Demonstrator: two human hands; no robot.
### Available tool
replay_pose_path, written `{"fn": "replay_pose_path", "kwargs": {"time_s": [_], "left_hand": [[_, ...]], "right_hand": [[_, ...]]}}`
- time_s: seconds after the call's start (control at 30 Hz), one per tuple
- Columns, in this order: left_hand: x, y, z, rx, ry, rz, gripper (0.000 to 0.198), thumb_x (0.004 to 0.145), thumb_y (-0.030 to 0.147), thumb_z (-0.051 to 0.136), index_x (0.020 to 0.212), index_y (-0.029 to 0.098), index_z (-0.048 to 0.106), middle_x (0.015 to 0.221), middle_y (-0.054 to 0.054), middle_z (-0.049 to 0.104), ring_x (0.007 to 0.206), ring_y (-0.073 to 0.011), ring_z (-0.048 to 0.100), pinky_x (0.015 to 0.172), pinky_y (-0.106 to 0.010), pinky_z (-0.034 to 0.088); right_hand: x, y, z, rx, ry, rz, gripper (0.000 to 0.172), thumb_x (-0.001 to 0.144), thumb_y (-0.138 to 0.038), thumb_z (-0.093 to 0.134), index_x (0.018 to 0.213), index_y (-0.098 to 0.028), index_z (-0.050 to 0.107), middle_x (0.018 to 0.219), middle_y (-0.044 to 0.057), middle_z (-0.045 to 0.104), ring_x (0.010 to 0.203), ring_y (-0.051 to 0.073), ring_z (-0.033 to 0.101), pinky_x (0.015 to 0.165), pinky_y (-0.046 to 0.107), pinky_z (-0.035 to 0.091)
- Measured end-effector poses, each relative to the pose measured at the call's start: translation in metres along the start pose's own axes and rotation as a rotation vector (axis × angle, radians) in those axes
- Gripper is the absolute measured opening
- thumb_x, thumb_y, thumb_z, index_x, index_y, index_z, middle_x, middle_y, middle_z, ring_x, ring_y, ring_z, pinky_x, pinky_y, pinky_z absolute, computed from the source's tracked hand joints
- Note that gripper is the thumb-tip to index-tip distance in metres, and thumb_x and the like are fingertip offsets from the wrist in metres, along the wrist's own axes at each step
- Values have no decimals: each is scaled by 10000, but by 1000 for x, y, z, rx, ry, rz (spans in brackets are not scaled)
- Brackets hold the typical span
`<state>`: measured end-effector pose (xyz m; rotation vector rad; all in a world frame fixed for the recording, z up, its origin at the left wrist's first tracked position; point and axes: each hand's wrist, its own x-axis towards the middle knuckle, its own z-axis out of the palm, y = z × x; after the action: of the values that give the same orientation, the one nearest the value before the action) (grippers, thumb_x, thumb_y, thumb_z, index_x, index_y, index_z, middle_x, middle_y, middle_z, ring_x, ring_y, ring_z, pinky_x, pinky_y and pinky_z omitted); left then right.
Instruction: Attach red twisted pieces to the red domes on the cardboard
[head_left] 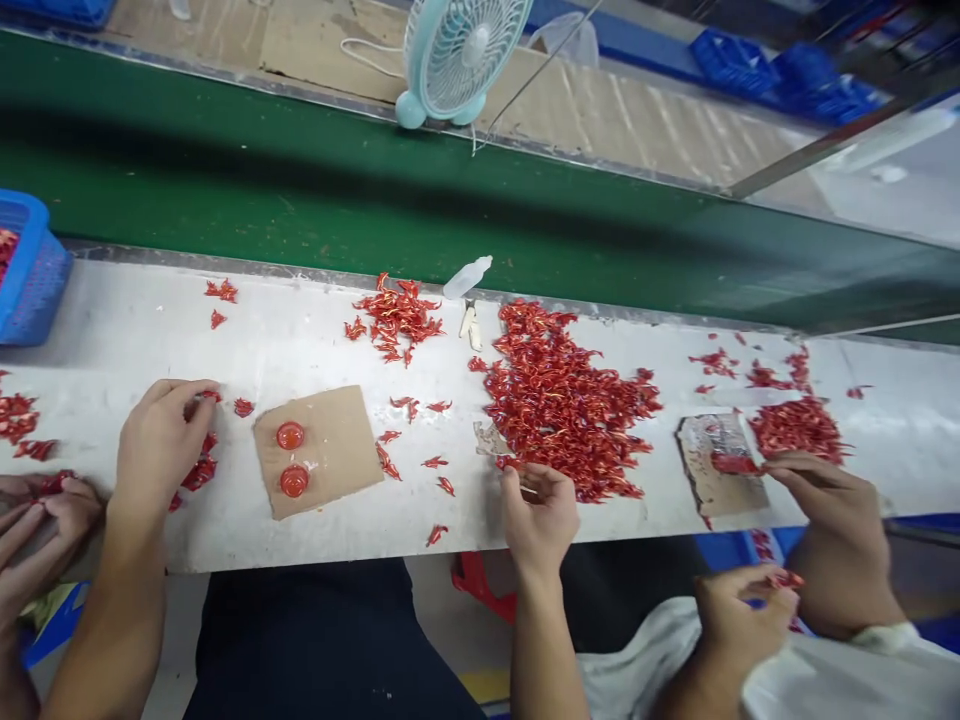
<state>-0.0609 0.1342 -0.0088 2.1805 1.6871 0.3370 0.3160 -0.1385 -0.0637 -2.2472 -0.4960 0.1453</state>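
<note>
Several heaps of dried red chillies (570,400) lie along a white sorting table (150,340). The largest sits directly ahead of the right hand (540,520), whose fingertips (511,474) pinch narrowly on a chilli (508,463) at its near edge. The left hand (161,445) curls narrowly; what it holds, I cannot tell.

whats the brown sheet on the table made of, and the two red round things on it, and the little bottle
The brown sheet looks like plain cardboard: matte, with rough cut edges. The two red round things look like glossy plastic or glass, with a translucent shine, though the look leaves that open. The little bottle seems to be soft translucent plastic, milky white with a slight sheen.
</note>
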Motion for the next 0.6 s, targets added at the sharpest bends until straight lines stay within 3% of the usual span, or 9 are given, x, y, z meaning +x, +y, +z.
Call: {"fn": "replay_pose_path", "kwargs": {"time_s": [0.13,0.23,0.33,0.4,0.5,0.6], "left_hand": [[-3,0,-3,-193,146,59,158,892,277,681,1019,237,766,1020,-22,708,828,-213,648,777,-355,509],[-15,4,-6,-604,226,37,177,850,261,752,1022,222,758,1036,-2,718,829,-168,652,706,-283,523],[-33,13,-5,-1044,187,-27,178,811,208,792,981,213,738,1039,4,711,803,-147,678,635,-240,546],[-45,22,-1,-1237,97,-40,171,782,158,803,928,209,730,1040,-9,707,769,-153,704,562,-227,546],[-59,37,10,-1400,-77,-36,138,794,124,785,894,204,733,1041,-47,717,753,-173,731,543,-232,561],[-68,52,21,-1433,-195,-92,77,857,148,741,905,208,752,1101,-85,735,786,-190,750,599,-261,595]], "right_hand": [[9,8,-7,-137,49,1,349,817,-477,707,996,-185,639,890,103,743,769,232,703,758,368,559],[10,-1,-10,-229,112,-70,354,813,-463,716,1002,-166,680,886,119,737,774,244,681,727,364,546],[6,-18,-12,-266,132,-174,333,836,-455,689,978,-154,699,887,134,718,804,253,656,669,341,525],[0,-32,-11,-222,-36,-162,321,871,-473,656,940,-165,713,836,108,721,730,228,648,652,326,509],[-11,-52,-2,-172,-399,-157,364,918,-523,606,856,-186,728,753,68,726,647,203,638,656,315,479],[-20,-66,15,-242,-535,-241,435,939,-570,562,771,-199,715,744,67,719,677,213,637,664,321,437]]}}
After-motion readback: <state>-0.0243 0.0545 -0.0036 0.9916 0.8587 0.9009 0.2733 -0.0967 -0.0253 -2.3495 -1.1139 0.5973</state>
